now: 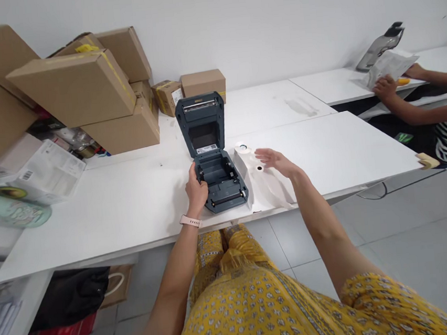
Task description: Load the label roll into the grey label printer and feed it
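A dark grey label printer (226, 191) sits on the white table with its lid (200, 118) raised, showing an inner bay that looks bare of any roll. My left hand (196, 190) grips the printer's left side, thumb over the edge. To the right of the printer, my right hand (276, 161) hovers with fingers stretched out and nothing in them. Near it are a white paper roll (242, 149), a small round white piece with a dark hole (259, 169), and crumpled, partly see-through wrapping (275, 189) reaching the table's front edge.
Cardboard boxes (77, 87) are stacked at the back left, with two smaller boxes (203, 82) behind the printer. A green bottle (11, 206) lies at far left. At far right, another person's hands (385, 87) hold a grey-white packet (391, 66); a clear bottle (380, 49) stands there.
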### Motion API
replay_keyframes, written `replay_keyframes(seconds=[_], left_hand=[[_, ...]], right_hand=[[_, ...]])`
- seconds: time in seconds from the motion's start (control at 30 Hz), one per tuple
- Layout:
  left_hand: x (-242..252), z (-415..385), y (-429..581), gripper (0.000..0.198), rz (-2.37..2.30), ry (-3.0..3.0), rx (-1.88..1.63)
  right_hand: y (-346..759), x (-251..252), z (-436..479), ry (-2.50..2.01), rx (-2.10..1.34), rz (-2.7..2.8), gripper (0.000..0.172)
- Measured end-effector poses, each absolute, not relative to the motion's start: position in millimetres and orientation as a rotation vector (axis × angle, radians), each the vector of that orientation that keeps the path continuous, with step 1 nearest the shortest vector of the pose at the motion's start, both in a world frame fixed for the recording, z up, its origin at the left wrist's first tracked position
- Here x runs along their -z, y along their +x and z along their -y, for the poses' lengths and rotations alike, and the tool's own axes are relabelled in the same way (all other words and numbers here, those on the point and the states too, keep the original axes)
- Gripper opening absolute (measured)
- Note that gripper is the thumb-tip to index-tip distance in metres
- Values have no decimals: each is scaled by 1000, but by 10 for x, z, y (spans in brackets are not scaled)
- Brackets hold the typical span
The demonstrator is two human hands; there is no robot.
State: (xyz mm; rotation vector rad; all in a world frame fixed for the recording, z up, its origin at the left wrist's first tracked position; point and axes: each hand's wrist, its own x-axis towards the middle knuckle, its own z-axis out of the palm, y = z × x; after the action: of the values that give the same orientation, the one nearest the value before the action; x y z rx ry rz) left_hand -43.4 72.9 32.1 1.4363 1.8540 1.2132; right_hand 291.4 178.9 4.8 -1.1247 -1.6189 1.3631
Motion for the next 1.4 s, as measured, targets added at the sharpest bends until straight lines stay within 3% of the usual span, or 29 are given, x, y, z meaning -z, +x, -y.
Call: replay_keyframes(seconds=[0.13,0.3,0.5,0.67,0.8,0.87,1.13,1.4], left_hand=[[-338,-749,-443,89,-1865,1474,-1159],[-382,-757,-447,92,-1855,1498,-1105],[-377,-759,-439,91,-1854,1507,-1100],[-310,-773,-432,92,-1779,1417,-1213],[-296,-766,-422,89,-1729,1361,-1265],[-312,-758,-416,88,-1736,1350,-1263],[-295,-759,-405,81,-1698,1352,-1302],[-257,-760,-403,74,-1677,1321,-1328]], right_hand=[[2922,6,-1491,-1184,-1497,1739,65],[2697,-23,-1296,-1215,-1416,1635,37],[2689,-770,-1041,-825,-1554,1617,63],[1901,-1314,-1296,-665,-1138,2378,42],[1244,-1192,-1556,-1059,-464,2940,42],[1088,-1061,-1607,-1192,-301,3050,44],[1110,-875,-1585,-1144,-251,3083,30],[1396,-758,-1135,-1034,-297,2804,32]])
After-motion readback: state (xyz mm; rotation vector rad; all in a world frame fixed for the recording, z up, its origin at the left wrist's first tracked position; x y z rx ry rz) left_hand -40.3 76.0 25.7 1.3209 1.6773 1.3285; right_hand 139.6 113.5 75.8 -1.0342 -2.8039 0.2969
